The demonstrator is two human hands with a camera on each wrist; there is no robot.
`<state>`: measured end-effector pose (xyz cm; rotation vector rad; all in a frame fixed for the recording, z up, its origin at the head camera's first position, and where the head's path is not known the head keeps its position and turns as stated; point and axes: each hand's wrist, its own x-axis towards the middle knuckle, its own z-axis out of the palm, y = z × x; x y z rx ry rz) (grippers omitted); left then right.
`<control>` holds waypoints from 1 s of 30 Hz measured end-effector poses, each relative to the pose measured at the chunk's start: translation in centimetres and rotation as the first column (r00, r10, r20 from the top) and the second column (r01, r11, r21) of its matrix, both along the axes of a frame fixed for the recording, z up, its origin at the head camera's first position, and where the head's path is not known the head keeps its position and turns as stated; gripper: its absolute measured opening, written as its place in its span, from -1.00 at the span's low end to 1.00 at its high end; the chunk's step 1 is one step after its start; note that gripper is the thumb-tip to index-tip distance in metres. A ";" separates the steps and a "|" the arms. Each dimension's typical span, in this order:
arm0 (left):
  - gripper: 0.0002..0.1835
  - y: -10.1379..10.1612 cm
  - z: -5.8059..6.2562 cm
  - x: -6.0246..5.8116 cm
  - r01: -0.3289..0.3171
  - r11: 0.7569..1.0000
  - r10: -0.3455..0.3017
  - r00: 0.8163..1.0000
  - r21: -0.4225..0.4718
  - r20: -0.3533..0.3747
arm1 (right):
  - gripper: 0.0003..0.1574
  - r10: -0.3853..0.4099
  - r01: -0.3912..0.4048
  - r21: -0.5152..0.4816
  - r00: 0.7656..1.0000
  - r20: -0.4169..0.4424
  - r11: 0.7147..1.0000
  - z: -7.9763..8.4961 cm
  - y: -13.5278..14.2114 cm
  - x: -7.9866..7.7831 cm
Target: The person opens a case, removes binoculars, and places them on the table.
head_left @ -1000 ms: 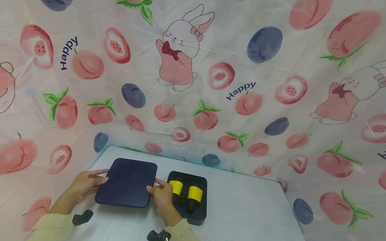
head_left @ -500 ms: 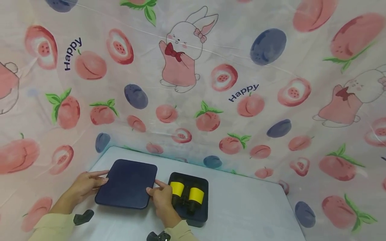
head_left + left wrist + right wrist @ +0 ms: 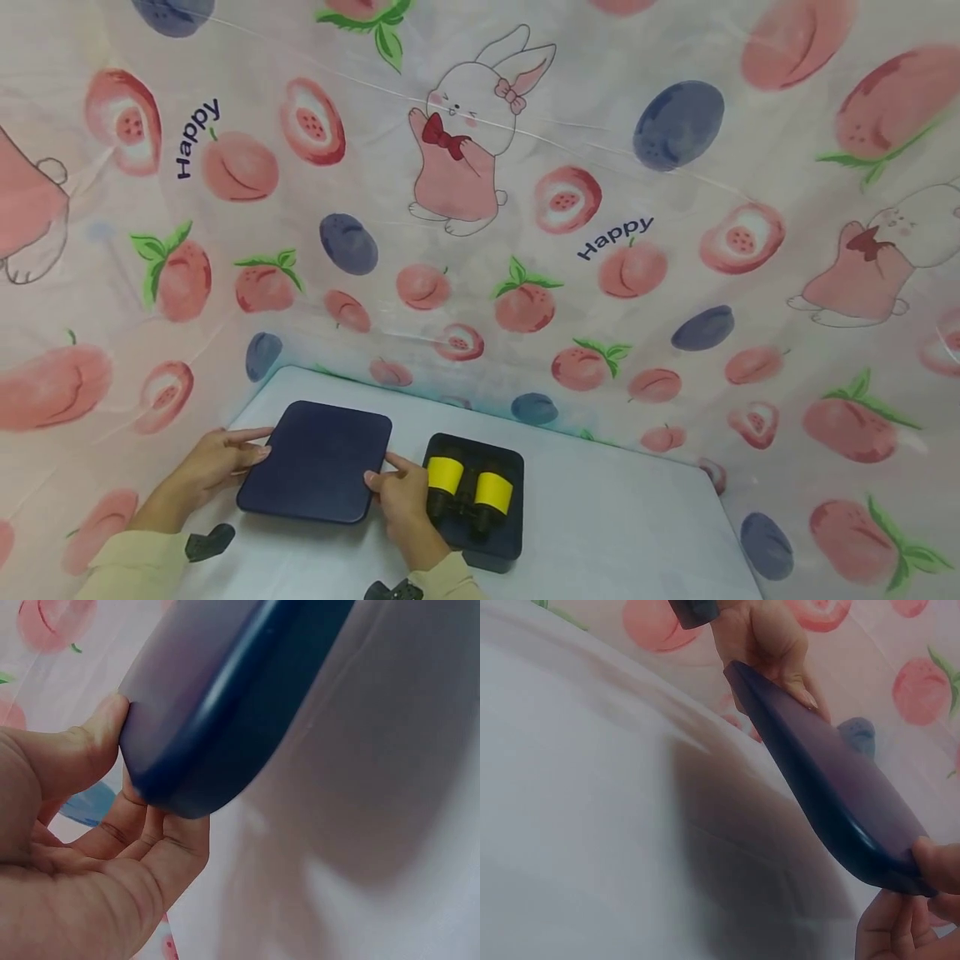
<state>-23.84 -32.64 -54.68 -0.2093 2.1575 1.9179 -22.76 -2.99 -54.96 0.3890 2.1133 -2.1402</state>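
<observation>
Between both hands a dark navy lid (image 3: 317,462), square with rounded corners, is held above the white table. My left hand (image 3: 216,465) grips its left edge, thumb on top and fingers beneath, as the left wrist view shows at the lid's corner (image 3: 217,712). The opposite edge is pinched by my right hand (image 3: 405,500), thumb on the upper face. In the right wrist view the lid (image 3: 832,780) stands off the table, its shadow below. Just right of my right hand sits a dark open box (image 3: 512,533) with black-and-yellow binoculars (image 3: 493,493) lying inside.
The white table (image 3: 615,517) reaches right of the box. A fruit-and-rabbit printed curtain (image 3: 465,275) rises along its back and sides. Each wrist wears a black camera mount, one (image 3: 210,542) at the left sleeve.
The head view has shifted slightly, so the curtain and box appear a little lower and further right. Both hands keep their hold on the lid, which stays nearly in place.
</observation>
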 end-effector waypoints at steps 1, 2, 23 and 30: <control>-0.36 0.0 0.0 -0.1 -0.001 1.000 0.001 1.000 -0.003 -0.001 | -0.35 0.000 0.000 -0.001 1.000 0.000 1.000 0.0 0.0 0.0; -0.35 0.0 -0.1 -0.1 0.003 1.000 -0.003 1.000 -0.006 -0.002 | -0.35 -0.005 0.005 -0.006 1.000 0.005 1.000 0.0 -0.1 0.0; -0.35 -0.1 -1.6 0.2 -0.018 0.999 0.017 1.000 -0.028 -0.021 | -0.32 0.002 -0.003 0.027 0.999 0.040 1.000 -1.4 -0.6 0.4; -0.37 -0.7 -1.4 0.4 -0.056 0.994 0.056 0.998 -0.098 -0.005 | -0.31 0.014 -0.015 0.020 0.998 0.059 1.000 -1.5 -1.6 0.5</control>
